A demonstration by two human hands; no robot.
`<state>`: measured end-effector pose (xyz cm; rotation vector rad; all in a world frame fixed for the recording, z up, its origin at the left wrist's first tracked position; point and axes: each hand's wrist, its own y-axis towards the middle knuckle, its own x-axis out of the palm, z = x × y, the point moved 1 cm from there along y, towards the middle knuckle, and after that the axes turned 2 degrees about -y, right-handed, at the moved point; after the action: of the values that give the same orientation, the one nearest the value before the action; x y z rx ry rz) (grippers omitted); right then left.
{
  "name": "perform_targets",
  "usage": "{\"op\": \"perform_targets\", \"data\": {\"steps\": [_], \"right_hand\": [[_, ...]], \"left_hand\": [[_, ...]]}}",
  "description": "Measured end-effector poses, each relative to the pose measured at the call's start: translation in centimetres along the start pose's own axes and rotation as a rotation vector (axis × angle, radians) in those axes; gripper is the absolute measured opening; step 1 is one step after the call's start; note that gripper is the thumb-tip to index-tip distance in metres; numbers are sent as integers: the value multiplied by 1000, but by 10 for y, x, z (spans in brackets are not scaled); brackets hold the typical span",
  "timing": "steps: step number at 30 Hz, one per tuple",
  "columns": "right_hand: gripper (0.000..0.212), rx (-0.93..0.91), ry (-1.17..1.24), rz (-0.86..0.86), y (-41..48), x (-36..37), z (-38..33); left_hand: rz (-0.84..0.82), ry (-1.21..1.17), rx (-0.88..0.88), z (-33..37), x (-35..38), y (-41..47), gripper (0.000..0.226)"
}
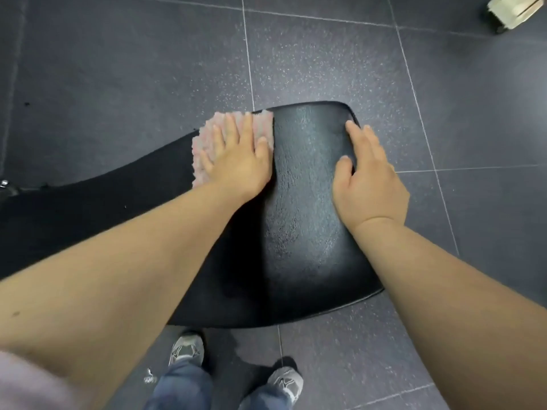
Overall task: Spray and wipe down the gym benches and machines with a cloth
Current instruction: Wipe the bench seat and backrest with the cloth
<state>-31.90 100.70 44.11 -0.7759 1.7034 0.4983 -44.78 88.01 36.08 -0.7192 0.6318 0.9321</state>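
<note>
Wiping the black bench pad (305,202) with a pink cloth (204,134), mid-frame.
Above the shoes (186,349) at the bottom edge, the pad's centre shines wet. The right hand (367,184) rests open along its right edge. The left hand (236,161), fingers spread flat, presses the cloth at the pad's upper-left corner. One outward stroke could likely push it off onto the floor (444,84).

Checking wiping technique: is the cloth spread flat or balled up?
Spread flat: the pink cloth lies open on the bench pad under the left hand, whose straight fingers press it.
</note>
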Motion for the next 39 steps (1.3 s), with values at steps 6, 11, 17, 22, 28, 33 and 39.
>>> {"op": "perform_targets", "data": {"steps": [6,11,17,22,28,33,39], "right_hand": [[47,10,197,-28,5,-5,5],[48,246,486,-141,-11,-21,16],[45,338,685,-199,-78,-9,60],[40,621,1227,-326,-102,2,81],[34,655,1308,-314,-121,4,84],[32,618,1252,-258,-122,2,76],[33,592,1231,-210,-111,-13,78]], "left_hand": [[-42,113,484,-14,39,-146,58],[-194,301,544,-106,30,-199,58],[-88,32,71,34,44,-161,58],[-53,120,621,44,57,-184,57],[-145,318,620,-91,37,-213,59],[-64,95,438,46,44,-161,58],[-94,191,746,40,58,-198,57]]}}
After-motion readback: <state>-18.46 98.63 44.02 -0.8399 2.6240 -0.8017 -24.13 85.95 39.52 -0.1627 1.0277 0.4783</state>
